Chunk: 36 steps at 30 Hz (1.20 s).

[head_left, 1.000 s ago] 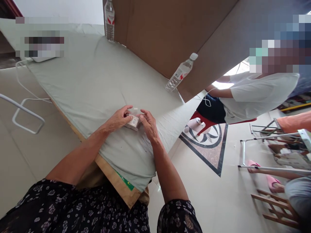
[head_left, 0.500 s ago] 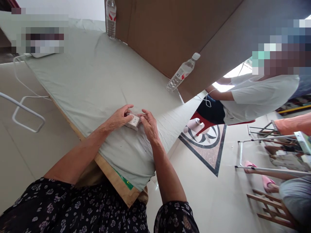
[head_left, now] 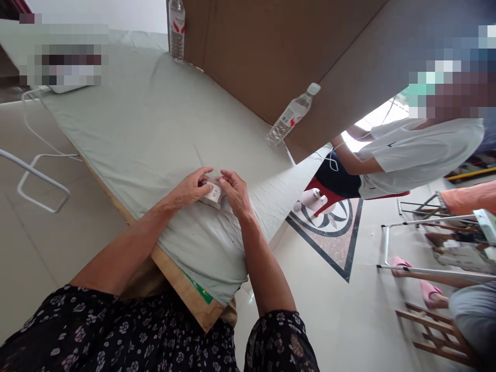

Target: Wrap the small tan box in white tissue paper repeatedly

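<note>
A small pale box (head_left: 213, 193) with printed characters on its face lies low over the cloth-covered table, near the front corner. My left hand (head_left: 189, 188) grips its left end, thumb on the printed face and fingers behind. At the box's right end is my right hand (head_left: 236, 194), thumb and forefinger drawn together by the upper corner. Whether anything thin is between those fingertips cannot be made out. Something clear and crinkled, like plastic film (head_left: 228, 208), shows under the right hand.
A large cardboard sheet (head_left: 248, 57) stands across the table, with water bottles (head_left: 289, 116) (head_left: 177, 33) against it. The pale cloth (head_left: 127, 113) covers the wooden tabletop. At right sits a person in a white shirt (head_left: 422, 150); another person's pink slippers (head_left: 401, 267) show near a metal frame (head_left: 385, 243).
My right hand has moved slightly left to the box's end, its thumb and forefinger closing together. My left hand and the box have hardly moved. The seated person's arm has shifted.
</note>
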Motion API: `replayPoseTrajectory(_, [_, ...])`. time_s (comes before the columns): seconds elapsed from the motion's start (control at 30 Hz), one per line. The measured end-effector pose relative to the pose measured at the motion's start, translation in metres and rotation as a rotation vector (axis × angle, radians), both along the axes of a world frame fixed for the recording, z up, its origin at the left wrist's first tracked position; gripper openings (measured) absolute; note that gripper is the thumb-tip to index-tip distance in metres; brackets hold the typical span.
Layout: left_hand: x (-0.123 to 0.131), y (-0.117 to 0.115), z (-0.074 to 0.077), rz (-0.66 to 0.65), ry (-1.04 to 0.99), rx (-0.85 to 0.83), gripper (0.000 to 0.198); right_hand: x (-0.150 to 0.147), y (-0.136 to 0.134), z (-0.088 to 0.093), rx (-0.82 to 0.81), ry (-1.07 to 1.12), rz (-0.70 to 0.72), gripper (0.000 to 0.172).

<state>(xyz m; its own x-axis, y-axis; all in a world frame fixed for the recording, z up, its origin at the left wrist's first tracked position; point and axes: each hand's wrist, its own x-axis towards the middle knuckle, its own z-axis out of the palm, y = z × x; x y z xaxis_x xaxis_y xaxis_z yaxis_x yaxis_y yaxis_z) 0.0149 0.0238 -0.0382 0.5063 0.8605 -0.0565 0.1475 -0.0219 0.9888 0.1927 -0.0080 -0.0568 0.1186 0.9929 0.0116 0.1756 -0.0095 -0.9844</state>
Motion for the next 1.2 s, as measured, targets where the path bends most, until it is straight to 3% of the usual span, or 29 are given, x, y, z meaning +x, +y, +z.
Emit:
replayPoseTrajectory(0.5, [0.0, 0.0, 0.001, -0.003, 0.004, 0.013, 0.08, -0.005, 0.017, 0.003, 0.067, 0.085, -0.043, 0.05])
replayPoseTrajectory(0.77, [0.0, -0.001, 0.004, 0.015, 0.049, 0.045, 0.07, -0.012, 0.007, 0.016, 0.138, 0.118, -0.09, 0.019])
replayPoseTrajectory(0.97, [0.004, -0.003, -0.004, 0.094, 0.061, 0.101, 0.06, -0.016, -0.005, 0.021, 0.23, -0.062, -0.123, 0.006])
replayPoseTrajectory(1.2, [0.013, -0.006, -0.021, 0.194, 0.028, 0.177, 0.045, -0.018, -0.023, 0.015, 0.407, -0.449, -0.187, 0.01])
